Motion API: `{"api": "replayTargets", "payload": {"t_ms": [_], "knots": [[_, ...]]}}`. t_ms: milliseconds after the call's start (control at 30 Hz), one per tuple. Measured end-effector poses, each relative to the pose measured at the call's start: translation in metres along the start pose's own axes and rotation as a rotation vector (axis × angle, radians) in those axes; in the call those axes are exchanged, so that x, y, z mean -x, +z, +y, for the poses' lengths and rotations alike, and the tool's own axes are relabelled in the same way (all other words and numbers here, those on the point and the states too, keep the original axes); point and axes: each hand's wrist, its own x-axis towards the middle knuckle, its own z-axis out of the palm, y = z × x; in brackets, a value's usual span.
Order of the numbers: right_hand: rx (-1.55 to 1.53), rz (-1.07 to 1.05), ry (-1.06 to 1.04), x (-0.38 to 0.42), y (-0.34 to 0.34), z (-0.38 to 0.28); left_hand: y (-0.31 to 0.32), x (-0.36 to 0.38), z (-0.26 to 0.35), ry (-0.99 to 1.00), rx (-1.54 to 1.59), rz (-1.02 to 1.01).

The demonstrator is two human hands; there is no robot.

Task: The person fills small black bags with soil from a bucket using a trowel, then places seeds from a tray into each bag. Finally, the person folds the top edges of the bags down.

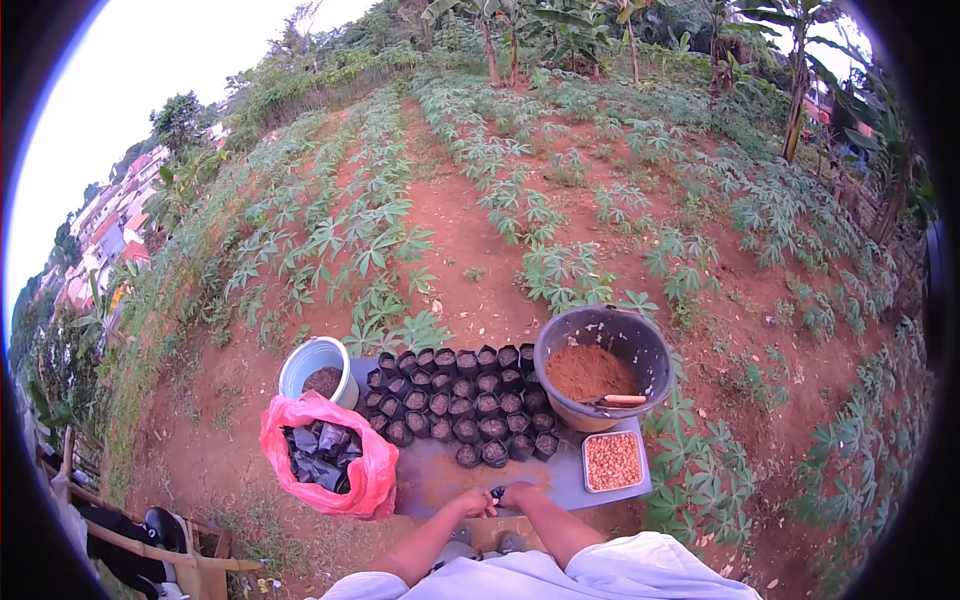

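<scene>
My left hand (476, 503) and my right hand (518, 495) meet at the near edge of the grey table (425, 487). Both look closed, with fingers drawn in. Between them shows a small dark thing (497, 493), too small to make out. Just beyond the hands stand rows of black planting bags (463, 406) filled with dark soil, packed side by side. A pink plastic bag (375, 468) holding folded black bags (322, 455) is to the left of my left hand. Right of my right hand sits a square tray (640, 487) of yellow-orange seeds (612, 461).
A pale bucket (290, 372) with dark soil stands at the back left. At the right, a big dark tub (553, 385) holds reddish-brown soil (590, 373) and a wooden-handled tool (620, 401). Leafy crop rows (370, 245) spread beyond. A wooden frame (205, 563) is at lower left.
</scene>
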Motion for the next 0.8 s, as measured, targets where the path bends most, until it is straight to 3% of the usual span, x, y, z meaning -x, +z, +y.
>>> {"api": "replayTargets", "payload": {"t_ms": [167, 200, 300, 433, 800], "knots": [[0.022, -0.081, 0.067, 0.001, -0.004, -0.003, -0.003, -0.004, 0.005, -0.010, -0.090, 0.068], [-0.001, -0.040, 0.025, 0.002, -0.002, -0.001, -0.004, -0.009, 0.007, -0.014, -0.279, 0.126], [-0.047, 0.012, -0.008, 0.006, 0.000, 0.006, -0.007, 0.002, 0.022, -0.096, -0.363, 0.109], [0.013, -0.057, -0.095, 0.007, 0.001, 0.014, -0.003, -0.008, 0.013, -0.244, -0.148, 0.076], [0.081, -0.011, -0.122, 0.001, 0.007, 0.014, 0.005, 0.000, 0.018, -0.168, -0.165, 0.202]]}}
